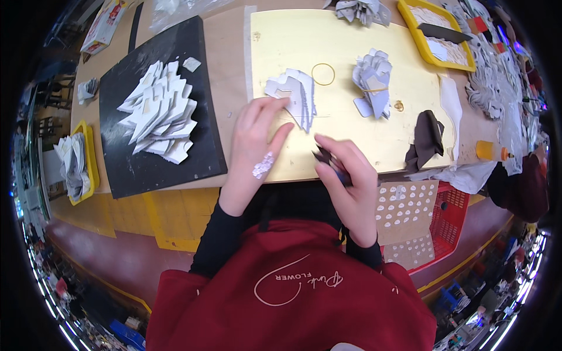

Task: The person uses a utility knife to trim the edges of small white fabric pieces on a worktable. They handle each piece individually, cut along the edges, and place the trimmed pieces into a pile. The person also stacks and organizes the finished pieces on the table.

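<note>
Head view: the stack of pale cut pieces lies on the yellow board, just beyond the left hand, whose fingertips touch its near left side while the thumb stands apart from the fingers. Nearer the body and to the right of the stack, apart from it, the right hand is closed around a dark pointed tool.

We see a neat stack of pale-grey cut pcs, slightly fanned, lying flat at upper ctr, narrow ends pointing down-frame. Just rt of ctr we've a small dark tool, pointed tips twd the left, body partly hidden.
</note>
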A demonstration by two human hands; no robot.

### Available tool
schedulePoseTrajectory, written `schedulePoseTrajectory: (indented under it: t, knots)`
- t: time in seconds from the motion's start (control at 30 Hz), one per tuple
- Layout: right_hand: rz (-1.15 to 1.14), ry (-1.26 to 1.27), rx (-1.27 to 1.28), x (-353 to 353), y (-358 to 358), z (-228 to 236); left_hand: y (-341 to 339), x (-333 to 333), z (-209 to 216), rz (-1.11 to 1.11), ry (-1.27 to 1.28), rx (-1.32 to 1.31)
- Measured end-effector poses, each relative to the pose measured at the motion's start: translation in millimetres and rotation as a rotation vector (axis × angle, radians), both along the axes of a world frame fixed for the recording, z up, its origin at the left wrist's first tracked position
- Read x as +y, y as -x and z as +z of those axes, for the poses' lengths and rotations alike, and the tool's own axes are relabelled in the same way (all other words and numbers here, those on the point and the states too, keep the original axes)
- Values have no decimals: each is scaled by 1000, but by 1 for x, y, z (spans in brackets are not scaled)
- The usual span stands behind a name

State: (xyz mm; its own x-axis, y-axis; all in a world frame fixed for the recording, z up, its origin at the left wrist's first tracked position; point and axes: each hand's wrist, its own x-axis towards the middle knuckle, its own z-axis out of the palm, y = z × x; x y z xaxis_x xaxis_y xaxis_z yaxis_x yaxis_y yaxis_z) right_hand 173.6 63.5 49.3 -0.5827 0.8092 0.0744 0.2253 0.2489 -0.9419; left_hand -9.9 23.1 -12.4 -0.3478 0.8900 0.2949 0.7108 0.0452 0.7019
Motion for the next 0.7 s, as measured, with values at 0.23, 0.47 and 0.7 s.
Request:
schedulePoseTrajectory:
  t: [0.23,0.47,0.7]
  knots:
    - [-11,-110,16,8,14,3,2,15,13,195,1,23]
    - [-11,-61,-32,0,6,-8,3,12,7,183,4,-166]
    - [-159,-187,-58,14,18,-10,3,-6,38,9,49,-152]
